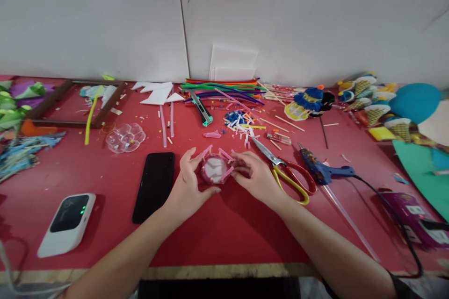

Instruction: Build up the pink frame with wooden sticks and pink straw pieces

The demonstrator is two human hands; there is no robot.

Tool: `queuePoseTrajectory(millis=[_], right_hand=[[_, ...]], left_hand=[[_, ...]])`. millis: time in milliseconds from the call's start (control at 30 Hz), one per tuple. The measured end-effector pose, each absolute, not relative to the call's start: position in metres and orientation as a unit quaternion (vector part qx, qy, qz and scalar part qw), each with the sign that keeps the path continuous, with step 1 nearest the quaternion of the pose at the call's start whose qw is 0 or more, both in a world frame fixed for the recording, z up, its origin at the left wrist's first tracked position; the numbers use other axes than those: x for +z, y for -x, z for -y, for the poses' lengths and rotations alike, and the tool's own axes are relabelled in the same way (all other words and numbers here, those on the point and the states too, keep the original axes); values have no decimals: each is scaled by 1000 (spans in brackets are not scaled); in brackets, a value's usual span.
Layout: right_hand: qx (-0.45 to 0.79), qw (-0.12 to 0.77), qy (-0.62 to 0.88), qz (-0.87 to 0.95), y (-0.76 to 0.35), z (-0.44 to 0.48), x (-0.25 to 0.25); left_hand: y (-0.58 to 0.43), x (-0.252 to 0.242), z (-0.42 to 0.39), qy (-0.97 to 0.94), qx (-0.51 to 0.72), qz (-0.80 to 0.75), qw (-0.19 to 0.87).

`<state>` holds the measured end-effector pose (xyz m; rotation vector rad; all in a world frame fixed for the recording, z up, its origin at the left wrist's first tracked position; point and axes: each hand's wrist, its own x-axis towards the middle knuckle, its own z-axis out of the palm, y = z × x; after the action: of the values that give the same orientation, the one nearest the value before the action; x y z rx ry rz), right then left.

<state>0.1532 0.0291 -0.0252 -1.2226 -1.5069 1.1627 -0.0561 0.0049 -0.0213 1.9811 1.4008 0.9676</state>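
Between my hands is a small round craft piece [215, 169] with a pink fuzzy rim, a whitish centre and several short pink pipe-cleaner pieces standing out around its edge. My left hand [191, 180] grips its left side, thumb along the near edge and fingers at the far side. At the right edge, the bent fingers of my right hand [253, 172] pinch by one of the pink pieces; exactly what lies between the fingertips is hidden. Just beyond lies a little pile of cut pink pipe-cleaner pieces [212, 135].
Scissors [280, 161] and a blue glue gun [321, 168] lie to the right. A black phone [154, 187] and white device [68, 224] are at left. Behind are a utility knife [201, 108], pipe cleaners [224, 86] and white and blue scraps [238, 121].
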Motion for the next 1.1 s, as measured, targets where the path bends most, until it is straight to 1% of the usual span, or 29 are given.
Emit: queuePoseTrajectory(millis=[267,600,700,833,967,1033,1100], right_hand=[[472,422,493,596,-154,-30,-29],[453,415,498,612,-155,-31,-28],[424,409,510,627,-157,-31,-21],[357,443,533,626,-160,-32,-11],[334,464,550,609,-163,-34,-7],[330,450,560,613,-167,-36,-7],[319,403,566,645,-173,-39,-6]], left_hand=[[56,-25,-8,-726,366,-499,300],[55,-18,-7,-708,346,-540,297],[55,-18,-6,-706,347,-541,298],[54,-19,-6,-700,346,-544,307],[54,-21,-5,-700,345,-540,316],[55,-22,-5,-701,346,-537,317],[55,-22,-6,-706,349,-530,315]])
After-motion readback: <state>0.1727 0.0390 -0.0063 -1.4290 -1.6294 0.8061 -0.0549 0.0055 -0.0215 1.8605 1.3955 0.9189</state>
